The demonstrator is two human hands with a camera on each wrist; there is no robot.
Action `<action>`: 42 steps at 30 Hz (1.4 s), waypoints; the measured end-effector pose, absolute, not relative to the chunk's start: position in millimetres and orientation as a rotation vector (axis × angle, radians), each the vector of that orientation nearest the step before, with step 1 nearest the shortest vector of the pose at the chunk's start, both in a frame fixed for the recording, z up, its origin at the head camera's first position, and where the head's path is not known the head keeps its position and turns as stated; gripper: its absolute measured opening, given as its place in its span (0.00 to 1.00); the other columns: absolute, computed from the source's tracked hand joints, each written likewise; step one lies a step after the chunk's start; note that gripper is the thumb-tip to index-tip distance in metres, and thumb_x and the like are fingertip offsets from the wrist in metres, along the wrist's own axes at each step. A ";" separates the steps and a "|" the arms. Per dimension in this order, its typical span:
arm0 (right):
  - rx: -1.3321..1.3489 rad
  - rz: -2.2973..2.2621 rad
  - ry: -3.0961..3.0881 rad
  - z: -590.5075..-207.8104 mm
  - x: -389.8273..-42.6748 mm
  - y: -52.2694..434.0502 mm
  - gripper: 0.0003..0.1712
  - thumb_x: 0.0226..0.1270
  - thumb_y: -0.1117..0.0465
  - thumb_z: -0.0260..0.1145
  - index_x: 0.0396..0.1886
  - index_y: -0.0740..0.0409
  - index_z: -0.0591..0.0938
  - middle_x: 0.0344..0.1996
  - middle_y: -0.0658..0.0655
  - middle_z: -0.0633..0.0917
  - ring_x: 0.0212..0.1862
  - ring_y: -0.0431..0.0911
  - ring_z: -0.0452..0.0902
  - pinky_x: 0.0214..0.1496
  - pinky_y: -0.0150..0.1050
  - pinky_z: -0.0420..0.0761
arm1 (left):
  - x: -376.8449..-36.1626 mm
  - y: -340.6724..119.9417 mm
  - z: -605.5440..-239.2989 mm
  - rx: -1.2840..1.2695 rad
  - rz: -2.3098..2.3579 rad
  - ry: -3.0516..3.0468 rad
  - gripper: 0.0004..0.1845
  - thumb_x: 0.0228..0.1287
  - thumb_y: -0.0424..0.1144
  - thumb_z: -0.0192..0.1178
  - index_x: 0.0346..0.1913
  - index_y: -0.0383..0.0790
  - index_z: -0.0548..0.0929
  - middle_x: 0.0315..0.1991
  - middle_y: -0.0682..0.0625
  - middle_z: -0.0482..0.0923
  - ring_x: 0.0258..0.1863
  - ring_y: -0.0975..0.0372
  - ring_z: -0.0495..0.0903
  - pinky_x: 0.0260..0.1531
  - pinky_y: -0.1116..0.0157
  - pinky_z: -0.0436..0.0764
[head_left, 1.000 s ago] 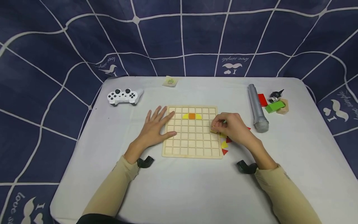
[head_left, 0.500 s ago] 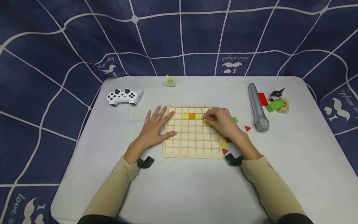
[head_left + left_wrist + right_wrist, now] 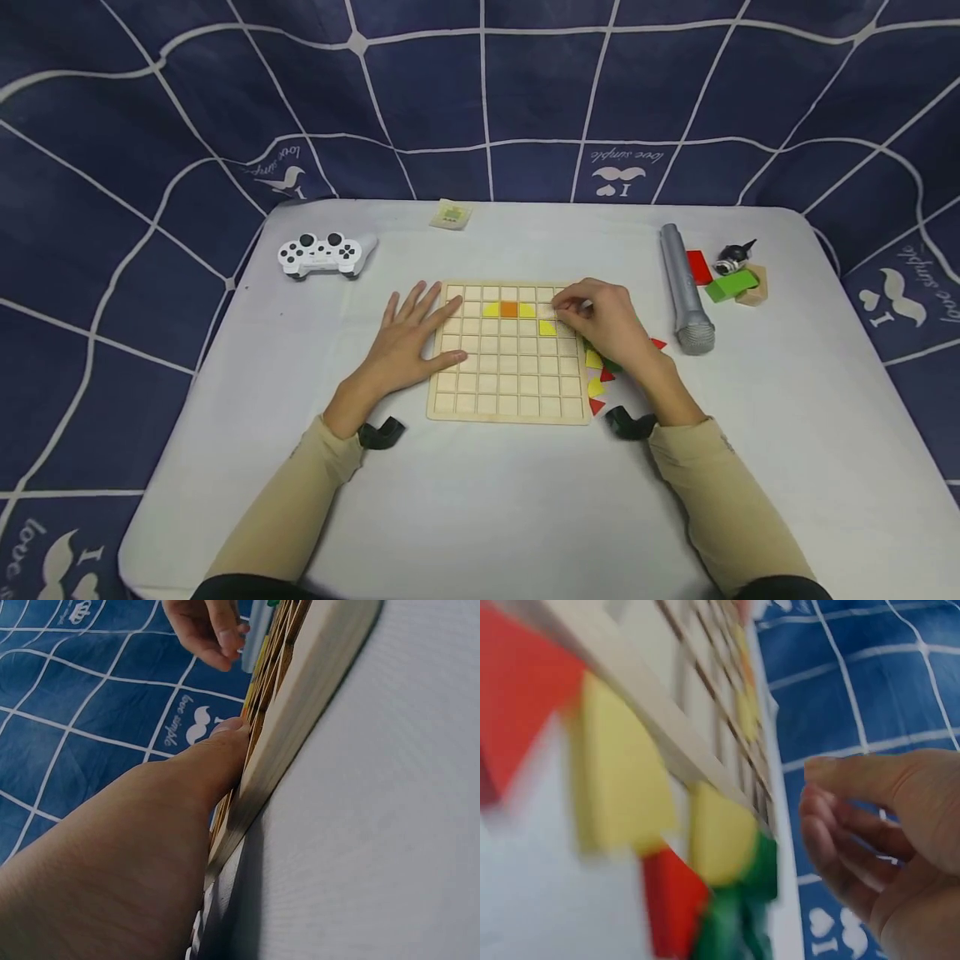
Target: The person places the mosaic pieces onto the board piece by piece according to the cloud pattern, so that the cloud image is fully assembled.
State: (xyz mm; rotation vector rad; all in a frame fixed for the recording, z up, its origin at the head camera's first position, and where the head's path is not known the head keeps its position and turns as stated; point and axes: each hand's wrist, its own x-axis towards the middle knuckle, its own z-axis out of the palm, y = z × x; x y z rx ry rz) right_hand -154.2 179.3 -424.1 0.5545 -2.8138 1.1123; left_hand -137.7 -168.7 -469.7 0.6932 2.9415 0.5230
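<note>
A pale wooden grid board [image 3: 487, 386] lies mid-table. My left hand [image 3: 401, 350] rests with spread, straight fingers over its left edge; in the left wrist view the thumb lies along the rim [image 3: 300, 705]. In one row sit an orange square [image 3: 508, 309] and a yellow piece on each side of it. Lower and to the right, a yellow tile [image 3: 547, 328] fills a cell. Just above that tile hovers my right hand [image 3: 611, 321]. The right wrist view shows its fingers [image 3: 855, 769] loosely bent with nothing between them.
Loose yellow, red and green pieces [image 3: 596, 387] lie along the board's right edge, partly under my right forearm. Farther right are a grey microphone [image 3: 686, 292] and a green block [image 3: 730, 285] among small items. A white game controller [image 3: 322, 256] stands back left, a small packet [image 3: 451, 215] at the back.
My right hand has carried the yellow tile leftward onto the board, let it go in a cell, and drawn back slightly up and right. The left hand has stayed on the board's edge.
</note>
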 end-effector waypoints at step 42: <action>0.212 0.798 -3.077 -405.2 -161.6 225.9 0.15 0.57 0.74 0.71 0.46 0.70 0.86 0.41 0.71 0.86 0.45 0.61 0.78 0.52 0.57 0.80 | -141.5 -167.8 -471.1 0.714 0.539 2.962 0.49 0.66 0.72 0.61 0.85 0.62 0.56 0.88 0.48 0.44 0.87 0.50 0.36 0.82 0.39 0.31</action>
